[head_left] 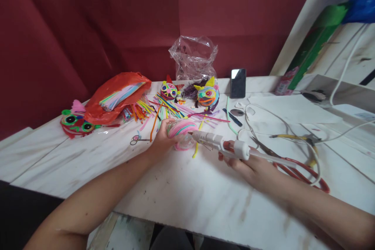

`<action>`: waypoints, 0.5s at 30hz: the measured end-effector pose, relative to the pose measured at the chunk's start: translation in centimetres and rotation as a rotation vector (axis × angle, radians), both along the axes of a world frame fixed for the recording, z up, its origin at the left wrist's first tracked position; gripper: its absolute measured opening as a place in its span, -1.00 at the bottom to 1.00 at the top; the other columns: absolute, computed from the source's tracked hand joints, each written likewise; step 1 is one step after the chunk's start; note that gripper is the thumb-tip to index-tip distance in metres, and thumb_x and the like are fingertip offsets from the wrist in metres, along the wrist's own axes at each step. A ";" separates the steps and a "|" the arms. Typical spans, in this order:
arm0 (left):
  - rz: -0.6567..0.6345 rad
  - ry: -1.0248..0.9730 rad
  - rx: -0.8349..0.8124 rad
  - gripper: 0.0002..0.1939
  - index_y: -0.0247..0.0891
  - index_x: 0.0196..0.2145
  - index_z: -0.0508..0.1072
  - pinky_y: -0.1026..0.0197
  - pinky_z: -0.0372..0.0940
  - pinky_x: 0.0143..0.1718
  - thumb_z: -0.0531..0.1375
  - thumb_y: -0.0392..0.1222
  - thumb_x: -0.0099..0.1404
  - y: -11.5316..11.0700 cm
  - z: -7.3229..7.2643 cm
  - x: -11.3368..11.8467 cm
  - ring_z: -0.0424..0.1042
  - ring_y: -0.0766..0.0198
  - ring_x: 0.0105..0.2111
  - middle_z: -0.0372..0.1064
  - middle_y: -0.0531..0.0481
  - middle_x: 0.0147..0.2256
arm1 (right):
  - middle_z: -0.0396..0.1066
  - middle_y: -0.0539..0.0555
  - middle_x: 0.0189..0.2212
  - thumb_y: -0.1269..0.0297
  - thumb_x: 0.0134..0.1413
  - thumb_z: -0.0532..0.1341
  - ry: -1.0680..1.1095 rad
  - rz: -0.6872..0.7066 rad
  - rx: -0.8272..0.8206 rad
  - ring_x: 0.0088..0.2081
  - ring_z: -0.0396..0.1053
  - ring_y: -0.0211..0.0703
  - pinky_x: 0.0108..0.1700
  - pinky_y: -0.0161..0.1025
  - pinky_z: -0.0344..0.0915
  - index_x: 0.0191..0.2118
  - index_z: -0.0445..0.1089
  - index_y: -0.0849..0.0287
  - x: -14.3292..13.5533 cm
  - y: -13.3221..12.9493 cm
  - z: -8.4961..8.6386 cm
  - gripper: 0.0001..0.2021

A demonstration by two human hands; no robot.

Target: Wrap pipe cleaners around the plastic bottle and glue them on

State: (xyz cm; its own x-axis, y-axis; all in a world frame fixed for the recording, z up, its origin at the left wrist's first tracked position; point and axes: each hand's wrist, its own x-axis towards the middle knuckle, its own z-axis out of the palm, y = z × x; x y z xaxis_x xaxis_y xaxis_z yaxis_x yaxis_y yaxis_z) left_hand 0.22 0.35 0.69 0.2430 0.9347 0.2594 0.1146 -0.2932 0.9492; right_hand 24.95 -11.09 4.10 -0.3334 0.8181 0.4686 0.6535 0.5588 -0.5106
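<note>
Striped fuzzy ball, partly transparent: one, gripped by left hand. Right hand clasps one glue gun. Three decorated heads lie near the bench's back edge.

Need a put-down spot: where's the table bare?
Free: table front, between left forearm and right forearm; left, between left forearm and small scissors. Crowded: behind the ball, with pipe cleaners; right, with pliers, red-handled scissors, white cord.
</note>
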 end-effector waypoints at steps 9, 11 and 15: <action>-0.005 0.007 -0.014 -0.35 -0.16 -0.02 0.20 0.16 0.30 -0.19 0.37 -0.03 -0.03 0.2 -0.3 -0.1 0.39 0.19 -0.20 0.34 0.02 -0.19 | 0.47 0.07 -0.45 0.29 0.16 0.00 0.005 0.016 -0.008 -0.41 0.44 -0.14 -0.35 -0.25 0.38 -0.36 0.37 0.13 -0.1 0.1 -0.1 -0.78; -0.010 -0.004 -0.026 -0.34 -0.16 -0.02 0.20 0.17 0.30 -0.22 0.38 -0.02 -0.03 0.3 -0.4 -0.1 0.39 0.20 -0.22 0.34 0.01 -0.19 | 0.47 0.07 -0.45 0.29 0.16 0.00 0.005 0.010 0.000 -0.41 0.44 -0.13 -0.35 -0.25 0.38 -0.36 0.37 0.13 -0.1 0.1 -0.1 -0.78; -0.023 -0.033 -0.037 -0.36 -0.16 -0.02 0.20 0.20 0.29 -0.24 0.36 -0.02 -0.01 0.4 -0.6 -0.2 0.39 0.22 -0.23 0.35 0.02 -0.19 | 0.46 0.07 -0.46 0.30 0.15 0.00 0.007 0.012 0.005 -0.42 0.44 -0.13 -0.36 -0.25 0.38 -0.36 0.37 0.13 -0.1 0.1 -0.1 -0.79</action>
State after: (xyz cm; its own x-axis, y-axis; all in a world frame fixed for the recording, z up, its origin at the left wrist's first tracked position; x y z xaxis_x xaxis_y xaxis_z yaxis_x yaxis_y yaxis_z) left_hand 0.02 0.79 0.14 0.2560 0.9383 0.2325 0.0769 -0.2595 0.9627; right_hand 24.87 -11.02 4.03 -0.3398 0.8120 0.4745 0.6434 0.5687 -0.5124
